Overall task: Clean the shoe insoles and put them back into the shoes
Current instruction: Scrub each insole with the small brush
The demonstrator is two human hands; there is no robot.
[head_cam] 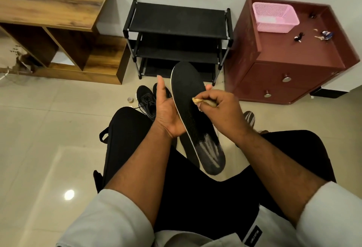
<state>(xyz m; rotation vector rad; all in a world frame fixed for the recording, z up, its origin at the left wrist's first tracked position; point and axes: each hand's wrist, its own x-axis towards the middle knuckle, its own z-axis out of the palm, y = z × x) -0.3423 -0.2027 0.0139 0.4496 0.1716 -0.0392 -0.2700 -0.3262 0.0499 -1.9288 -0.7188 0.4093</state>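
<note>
Left hand (pixel 166 109) palm up under the black insole (pixel 193 113), fingers curled round its edge, thumb raised, right hand (pixel 219 102) pinching a small tan cloth (pixel 203 101) against its face, insole's long axis slanting, toe toward the black shoe rack (pixel 176 37), heel over the lap, black shoes (pixel 148 99) on the floor (pixel 49 129) just beyond, open tile to the left

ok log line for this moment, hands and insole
left hand: holds insole | right hand: pinches cloth on insole | shoes: floor

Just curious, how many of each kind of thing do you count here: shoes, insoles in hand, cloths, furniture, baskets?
Black shoes: 2
Insole in the left hand: 1
Cloth in the right hand: 1
Furniture (wooden shelf, shoe rack, red cabinet): 3
Pink basket: 1
Total: 8
</note>
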